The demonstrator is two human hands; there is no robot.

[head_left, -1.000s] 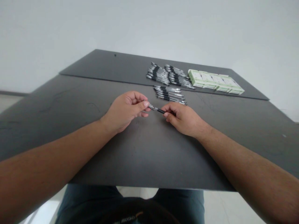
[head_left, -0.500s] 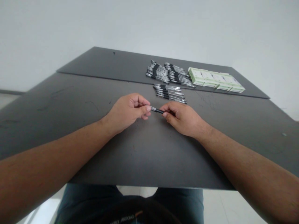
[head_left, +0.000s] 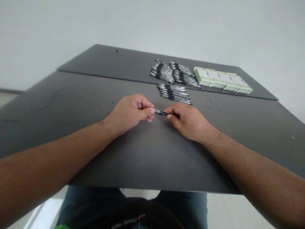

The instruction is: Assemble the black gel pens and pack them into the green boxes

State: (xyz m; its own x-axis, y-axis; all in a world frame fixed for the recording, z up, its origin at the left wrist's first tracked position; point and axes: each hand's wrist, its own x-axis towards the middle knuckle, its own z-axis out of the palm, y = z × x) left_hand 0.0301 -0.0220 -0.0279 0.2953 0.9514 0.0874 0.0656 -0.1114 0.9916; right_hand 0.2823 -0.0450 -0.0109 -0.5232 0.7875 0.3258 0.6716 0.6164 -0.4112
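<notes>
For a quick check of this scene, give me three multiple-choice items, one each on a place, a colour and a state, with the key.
1. Where is the stack of pale green boxes relative to the piled pens on the dark table?
A. Left of them
B. Right of them
C. Under them

2. What colour is the grip of the pen between the left hand and right hand?
A. Red
B. Green
C. Black

3. How is that pen held?
A. By the fingers of both hands
B. By the left hand alone
C. It is not held

Key:
1. B, the boxes lie beyond and right of the piles.
2. C, a black band shows on the barrel.
3. A, both hands' fingers close on it.
</notes>
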